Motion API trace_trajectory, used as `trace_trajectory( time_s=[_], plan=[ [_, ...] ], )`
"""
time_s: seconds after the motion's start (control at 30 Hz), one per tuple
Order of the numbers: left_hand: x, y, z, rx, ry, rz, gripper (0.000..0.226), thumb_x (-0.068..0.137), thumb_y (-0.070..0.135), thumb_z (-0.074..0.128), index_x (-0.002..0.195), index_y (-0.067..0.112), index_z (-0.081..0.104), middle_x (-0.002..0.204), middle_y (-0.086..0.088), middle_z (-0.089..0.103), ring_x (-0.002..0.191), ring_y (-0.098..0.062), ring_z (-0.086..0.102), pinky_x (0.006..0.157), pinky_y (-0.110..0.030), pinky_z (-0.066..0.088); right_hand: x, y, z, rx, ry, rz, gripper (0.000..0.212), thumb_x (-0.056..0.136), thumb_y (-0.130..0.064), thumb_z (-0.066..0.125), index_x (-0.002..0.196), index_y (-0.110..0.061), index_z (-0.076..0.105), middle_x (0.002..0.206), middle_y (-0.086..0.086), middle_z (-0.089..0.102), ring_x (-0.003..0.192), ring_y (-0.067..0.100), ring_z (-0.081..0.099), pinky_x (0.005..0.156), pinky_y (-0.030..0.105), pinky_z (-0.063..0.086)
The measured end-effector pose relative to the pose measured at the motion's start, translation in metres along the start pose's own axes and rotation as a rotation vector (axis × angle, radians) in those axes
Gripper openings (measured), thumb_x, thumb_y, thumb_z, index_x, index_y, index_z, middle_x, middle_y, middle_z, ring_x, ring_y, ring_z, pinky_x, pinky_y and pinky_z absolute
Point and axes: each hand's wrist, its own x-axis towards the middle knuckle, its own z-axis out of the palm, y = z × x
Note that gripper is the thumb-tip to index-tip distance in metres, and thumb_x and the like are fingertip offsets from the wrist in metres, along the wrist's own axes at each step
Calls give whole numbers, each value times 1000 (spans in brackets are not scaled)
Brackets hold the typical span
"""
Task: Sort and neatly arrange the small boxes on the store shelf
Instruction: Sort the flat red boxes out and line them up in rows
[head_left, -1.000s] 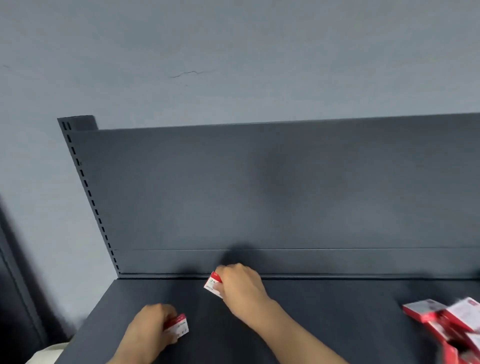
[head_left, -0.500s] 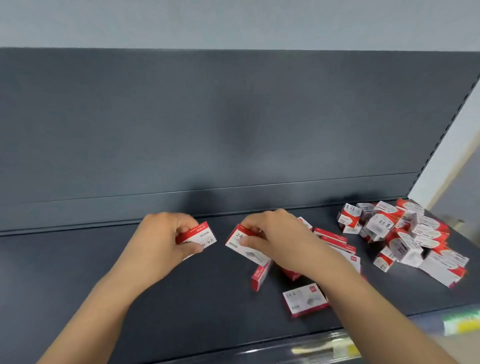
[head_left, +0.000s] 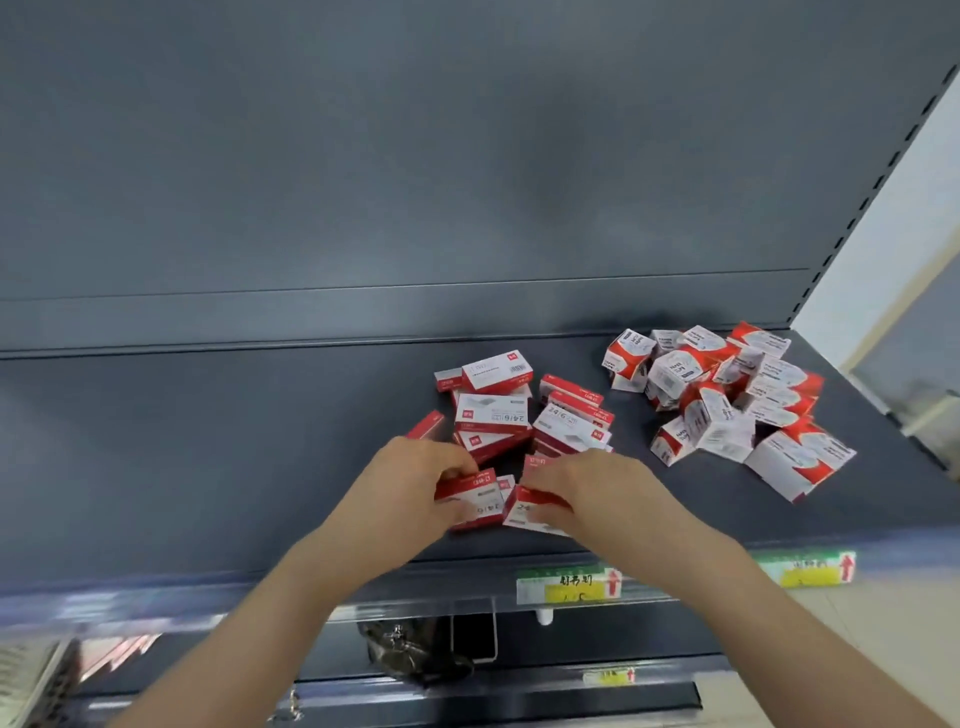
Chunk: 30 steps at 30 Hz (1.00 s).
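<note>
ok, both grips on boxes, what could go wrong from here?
1. The left grip holds the left box and the right grip the right box, both near the shelf front edge; a slip could drop one off.
2. The loose flat-box stack sits just behind the grips; a nudge may topple it.
3. The squarer-box heap is also red and white, so kinds could mix.
</note>
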Motion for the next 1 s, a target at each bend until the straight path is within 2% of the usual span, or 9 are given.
trace_trajectory(
  time_s=[0.17, 0.3, 0.4, 0.47, 0.63, 0.7, 0.83, 0.9, 1.0],
  plan=[
    [0, -1, 24, -34, -42, -14, 24, 83, 31, 66, 106, 27, 66, 103, 13, 67, 70, 1, 51, 60, -6, 36, -3, 8, 28, -64, 73, -4, 30, 97, -30, 43, 125, -26, 52, 125, -6, 57, 117, 18, 52, 89, 33, 47],
    [-2, -3, 36, -35, -69, 2, 28, 84, 32, 64, 112, 28, 65, 107, 12, 64, 90, -2, 56, 80, -12, 43, -10, 13, 36, -34, 99, -4, 20, 81, -34, 65, 98, -25, 69, 92, -7, 70, 87, 16, 67, 68, 31, 55],
    [-2, -1, 43, -70, -66, 41, 32, 85, 35, 63, 116, 29, 64, 114, 12, 63, 102, -3, 56, 92, -15, 42, -19, 15, 34, 115, 91, 47, 30, 87, -39, 58, 113, -25, 60, 110, -6, 64, 102, 15, 59, 82, 27, 45],
    [-1, 0, 48, -74, -42, 66, 34, 86, 37, 60, 119, 30, 61, 118, 14, 62, 107, -2, 54, 95, -14, 37, -22, 19, 35, 152, 108, 46, 31, 89, -40, 55, 115, -24, 56, 115, -6, 60, 105, 14, 55, 77, 21, 37],
    [-3, -5, 56, -103, -11, 183, 31, 87, 43, 56, 116, 33, 61, 113, 16, 61, 104, -1, 51, 90, -11, 33, -26, 21, 38, 205, 82, 62, 27, 85, -42, 59, 103, -23, 61, 102, -10, 62, 89, 3, 49, 64, 5, 28],
    [-3, -7, 57, -107, -33, 205, 30, 87, 44, 56, 114, 32, 61, 110, 17, 61, 102, 0, 51, 87, -11, 34, -29, 23, 38, 212, 80, 61, 27, 85, -44, 58, 103, -24, 60, 102, -11, 60, 87, -1, 44, 67, 5, 30],
    [-1, -7, 56, -122, -39, 215, 32, 86, 48, 54, 113, 32, 59, 111, 17, 60, 100, 3, 48, 86, -7, 33, -30, 27, 39, 237, 58, 71, 29, 84, -49, 58, 105, -29, 58, 105, -15, 59, 98, 1, 52, 79, 12, 39],
    [-4, -4, 54, -139, -28, 211, 45, 82, 60, 51, 119, 36, 55, 118, 23, 54, 101, 13, 42, 93, -3, 29, -31, 27, 38, 255, 63, 76, 36, 81, -58, 54, 103, -30, 58, 104, -17, 61, 98, 2, 55, 78, 16, 43],
    [-2, -1, 38, -163, 77, 109, 69, 67, 78, 42, 122, 39, 55, 114, 31, 46, 92, 29, 32, 82, 8, 25, -29, 29, 28, 307, 231, 65, 39, 79, -70, 43, 91, -36, 55, 86, -25, 56, 79, -5, 55, 64, 10, 47]
  ],
)
